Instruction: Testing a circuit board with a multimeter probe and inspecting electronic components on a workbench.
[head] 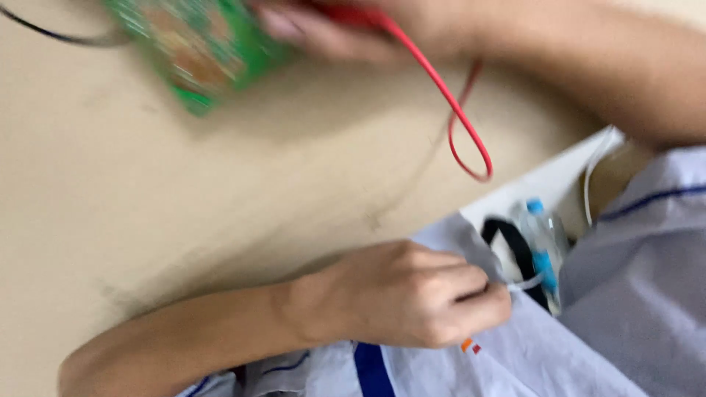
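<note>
We look down on a beige table (147, 184) from above, and the whole view is smeared by motion; at the top of the frame, left of centre, lies a green circuit board (195, 48), tilted, its copper-coloured face toward us; just to its right, at the top centre, our right hand (346, 26) rests against or beside the board and seems to pinch a red wire (441, 88), though blur hides the fingers and we cannot tell exactly how they close; the wire runs down to the right and curls into a loop over the table. In the lower centre our left hand (412, 294) is curled into a loose fist, fingers pressed together, pinching a thin white cord (526, 281) against a pale blue-trimmed garment (529, 353). At the right of the frame a white bag (559, 176) stands open below the table edge; inside it we see a clear bottle with a blue cap (540, 250) and a black strap (515, 242).

We judge the board light, stiff and fragile; it is best held by its bare edges, away from the parts on its face; the red wire looks thin and limp, best gripped on its insulation near the end.
</note>
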